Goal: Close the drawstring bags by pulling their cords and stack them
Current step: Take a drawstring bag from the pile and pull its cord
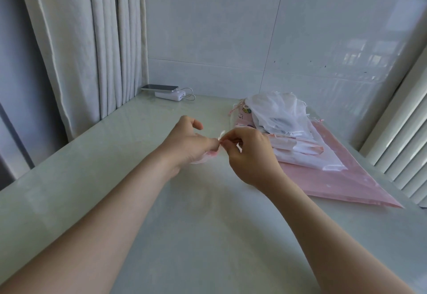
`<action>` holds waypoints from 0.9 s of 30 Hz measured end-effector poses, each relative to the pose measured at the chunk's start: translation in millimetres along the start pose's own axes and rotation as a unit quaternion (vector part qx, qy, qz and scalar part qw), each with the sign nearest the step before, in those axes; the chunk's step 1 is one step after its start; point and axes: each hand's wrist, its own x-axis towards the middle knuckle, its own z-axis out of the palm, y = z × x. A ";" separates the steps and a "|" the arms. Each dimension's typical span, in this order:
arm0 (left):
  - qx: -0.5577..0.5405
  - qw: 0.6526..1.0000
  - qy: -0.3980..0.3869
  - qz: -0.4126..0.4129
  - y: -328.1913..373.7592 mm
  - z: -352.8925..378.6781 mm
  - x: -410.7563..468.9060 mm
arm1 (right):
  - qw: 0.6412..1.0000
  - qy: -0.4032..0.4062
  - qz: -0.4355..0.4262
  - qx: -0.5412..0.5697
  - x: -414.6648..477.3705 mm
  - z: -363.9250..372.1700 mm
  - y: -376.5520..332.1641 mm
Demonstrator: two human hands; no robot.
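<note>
The small pink-and-white fabric drawstring bag [209, 155] you are working on sits just above the middle of the bench [208, 236], bunched up inside your left grip [187, 141], so only a pale crumple of it shows below your fingers. Judge it as nearly weightless and quite limp: it will not hold a shape, it will slide on the glossy pale-green top, and the mouth should gather with very little pull. Take it where you have it now, with one grip round the gathered neck to anchor it and the other on the thin white cord [221, 135] close to where it leaves the channel. The cord looks fine and smooth, so pinch with the fingertips and draw steadily, since a jerk could slip it out. Your left grip is closed round the bag, thumb and forefinger forward at the neck, one finger lifted clear, wrist nearly level. Your right grip [249, 152] is closed in a fingertip pinch on the cord, knuckles up, its tips almost touching the left ones. Both forearms reach in from the near edge and converge. The heap of white gauzy and pink flat bags [288, 131] lies toward the far right corner, just beside your right grip. At the far left corner a slim phone [159, 88] rests on a white power bank [169, 96].
</note>
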 end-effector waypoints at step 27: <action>0.059 0.965 0.055 0.251 -15.2 7.0 9.1 | 0.859 -0.048 0.244 0.448 3.8 -8.6 -0.6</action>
